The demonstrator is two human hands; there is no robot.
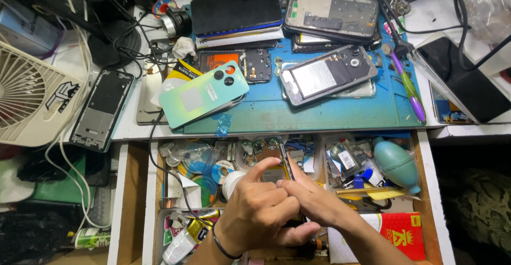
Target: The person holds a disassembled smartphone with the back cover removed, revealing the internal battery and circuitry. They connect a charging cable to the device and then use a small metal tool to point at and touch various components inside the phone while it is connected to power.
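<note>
Blue mat (298, 113) as landmark, spread on the white counter (133, 129). Below the mat's front edge, over an open wooden drawer (136, 190), both hands pressed together around an opened phone (271, 156). Left hand (255, 212) with fingers curled shut on the phone's near side, index finger raised and stretched toward the mat, dark band on the wrist. Right hand (314, 198) touching the left, fingers pinched tight along the phone's right edge. Phone held upright-ish between them, circuit side showing, lower part hidden by the hands.

On the mat's left part, a mint-green back cover (205, 94) lying tilted. Toward the mat's middle right, a grey phone body (327, 73) with its insides exposed. At the mat's far edge, a stack of dark phones (237, 12) and another bare frame (330, 15). On the mat's right edge, a purple-and-green tool (410, 89). Left of the mat, an empty phone frame (101, 108), and further left a white fan (29, 92). Below the mat's right corner, inside the drawer, a teal blower (396, 164) and a red box (399, 233).
</note>
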